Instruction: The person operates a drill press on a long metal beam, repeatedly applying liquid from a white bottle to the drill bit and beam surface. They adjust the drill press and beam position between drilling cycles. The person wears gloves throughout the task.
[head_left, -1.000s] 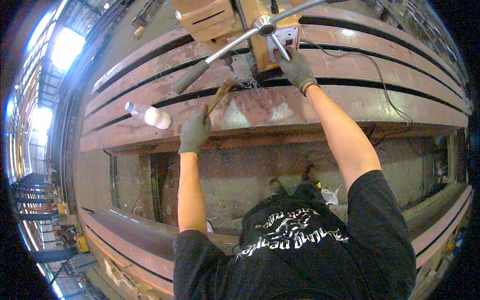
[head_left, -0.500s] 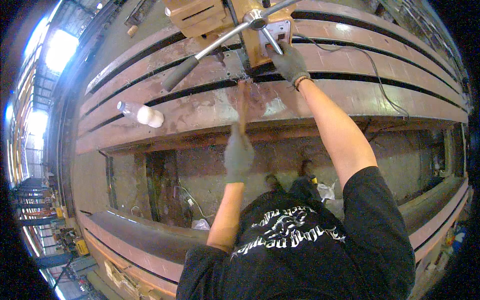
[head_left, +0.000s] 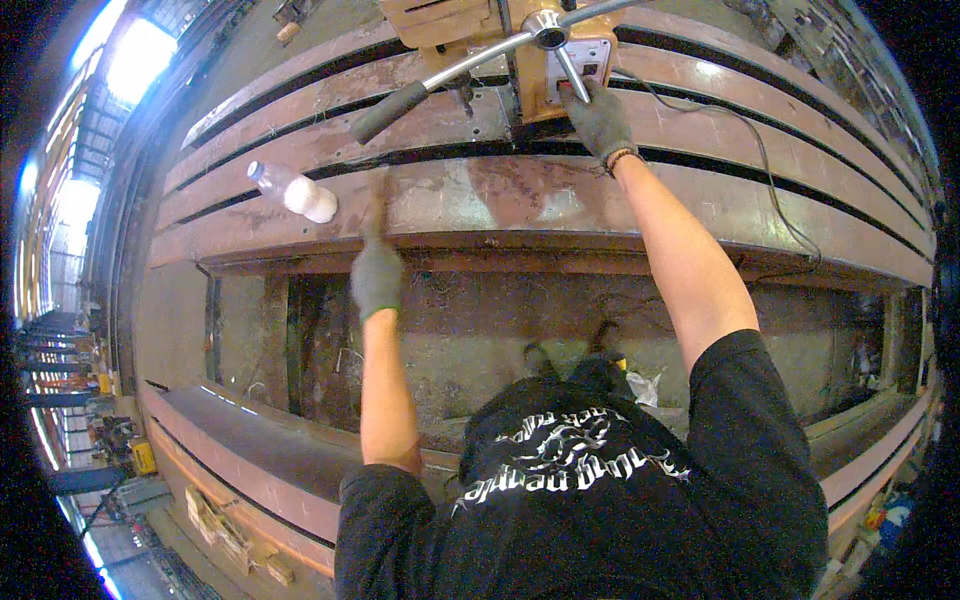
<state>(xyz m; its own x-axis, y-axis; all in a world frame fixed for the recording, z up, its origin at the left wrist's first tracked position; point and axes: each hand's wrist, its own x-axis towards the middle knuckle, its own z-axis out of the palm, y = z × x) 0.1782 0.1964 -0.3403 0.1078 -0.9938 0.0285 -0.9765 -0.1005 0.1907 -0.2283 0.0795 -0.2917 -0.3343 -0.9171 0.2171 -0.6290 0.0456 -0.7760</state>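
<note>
My left hand (head_left: 377, 278), in a grey glove, is closed around a narrow brown brush-like tool (head_left: 377, 205). Motion blurs the tool, and its far end lies over the front steel beam (head_left: 440, 200). My gloved right hand (head_left: 603, 122) is at the front of an orange drilling machine (head_left: 540, 90). Its fingers close around the end of a metal feed lever (head_left: 573, 76), beside the control panel (head_left: 592, 58); the fingertips are partly hidden. Another lever arm with a dark grip (head_left: 390, 112) sticks out to the left of the machine.
A clear plastic bottle (head_left: 292, 192) with white contents lies on the beam left of my left hand. A black cable (head_left: 765, 160) runs from the machine over the right side. Dark slots separate the long beams. White plastic (head_left: 645, 387) lies on the floor below.
My left hand has swept the brown tool leftward, away from the machine's base and toward the bottle. My right hand stays at the lever. The whole view has shifted slightly.
</note>
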